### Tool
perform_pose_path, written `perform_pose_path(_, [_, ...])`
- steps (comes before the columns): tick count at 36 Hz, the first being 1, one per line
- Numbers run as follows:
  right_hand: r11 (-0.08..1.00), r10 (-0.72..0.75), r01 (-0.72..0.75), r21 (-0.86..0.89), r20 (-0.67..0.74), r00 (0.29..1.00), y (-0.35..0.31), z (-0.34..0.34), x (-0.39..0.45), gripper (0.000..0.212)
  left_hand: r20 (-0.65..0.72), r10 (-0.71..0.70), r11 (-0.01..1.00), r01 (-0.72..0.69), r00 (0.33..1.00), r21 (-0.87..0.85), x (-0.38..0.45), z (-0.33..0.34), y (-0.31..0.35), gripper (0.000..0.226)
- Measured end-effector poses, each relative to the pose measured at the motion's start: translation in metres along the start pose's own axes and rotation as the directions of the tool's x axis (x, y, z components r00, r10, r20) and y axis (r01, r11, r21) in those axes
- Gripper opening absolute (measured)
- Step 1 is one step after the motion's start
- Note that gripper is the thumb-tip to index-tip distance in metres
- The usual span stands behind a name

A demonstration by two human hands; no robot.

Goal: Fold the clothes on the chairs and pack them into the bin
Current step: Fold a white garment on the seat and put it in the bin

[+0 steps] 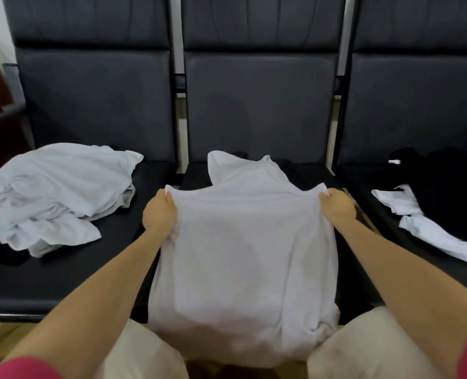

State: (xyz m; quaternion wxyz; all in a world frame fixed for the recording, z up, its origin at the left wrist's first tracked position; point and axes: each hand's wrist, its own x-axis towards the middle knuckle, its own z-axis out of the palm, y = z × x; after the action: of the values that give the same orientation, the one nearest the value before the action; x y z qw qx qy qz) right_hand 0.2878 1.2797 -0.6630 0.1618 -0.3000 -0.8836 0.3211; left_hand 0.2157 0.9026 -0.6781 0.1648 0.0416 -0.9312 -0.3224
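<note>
A white shirt [243, 242] lies spread on the middle chair [259, 105], its lower part hanging over the seat's front edge toward 6 o'clock. The left hand [160, 210] pinches the shirt's edge at 9 o'clock, fingers curled round the cloth; the right hand [336, 206] grips the opposite edge at 3 o'clock the same way. Both forearms reach straight forward, hands level with each other, the cloth stretched between them. A white pile [54, 192] sits on the left chair at 9 o'clock; black clothes [451, 192] and a white garment [429, 231] lie on the right chair at 3 o'clock
</note>
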Motion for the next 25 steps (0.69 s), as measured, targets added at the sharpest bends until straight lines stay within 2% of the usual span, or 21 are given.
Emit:
perform_pose_path(1, [0.998,-0.042,0.043,-0.047,0.011,0.999,-0.003,0.001,-0.004,0.041,0.000,0.017,1.000,-0.017,1.000,0.019,0.000,0.002,0.001,0.035])
perform_pose_path(3, [0.996,-0.033,0.036,-0.085,0.041,0.999,-0.007,0.000,-0.012,0.044,0.003,0.047,0.998,-0.047,0.999,0.050,-0.004,0.003,0.003,0.033])
perform_pose_path(6, [1.000,0.003,-0.003,0.002,0.099,0.995,-0.008,-0.002,-0.019,0.044,0.040,0.084,0.992,-0.087,0.996,0.087,-0.012,0.002,0.004,0.032])
perform_pose_path(12, [0.995,-0.075,0.055,0.087,0.252,0.965,0.001,-0.015,-0.046,0.069,0.211,0.084,0.990,-0.107,0.974,0.096,-0.030,-0.014,0.008,0.039])
perform_pose_path(14, [0.998,-0.055,0.055,0.008,0.255,0.965,0.004,-0.021,-0.056,0.078,0.257,0.079,0.988,-0.109,0.963,0.105,-0.039,-0.020,0.010,0.045])
perform_pose_path(17, [0.991,0.075,-0.043,-0.125,0.266,0.961,0.009,-0.036,-0.074,0.089,0.301,0.049,0.991,-0.085,0.952,0.106,-0.057,-0.032,0.014,0.054])
perform_pose_path(18, [0.986,0.099,-0.056,-0.156,0.285,0.953,0.010,-0.042,-0.081,0.084,0.320,0.034,0.992,-0.071,0.947,0.104,-0.063,-0.035,0.015,0.052])
perform_pose_path(22, [0.965,0.143,-0.024,-0.262,0.447,0.883,0.011,-0.062,-0.111,0.037,0.403,-0.005,0.993,-0.042,0.915,0.109,-0.084,-0.054,0.013,0.027])
perform_pose_path(24, [0.968,0.128,0.003,-0.250,0.504,0.854,0.010,-0.064,-0.121,0.024,0.465,-0.028,0.991,-0.036,0.885,0.129,-0.093,-0.064,0.017,0.025])
perform_pose_path(25, [0.981,0.109,-0.008,-0.192,0.519,0.848,0.009,-0.065,-0.126,0.021,0.480,-0.046,0.997,0.012,0.876,0.075,-0.095,-0.067,0.019,0.023])
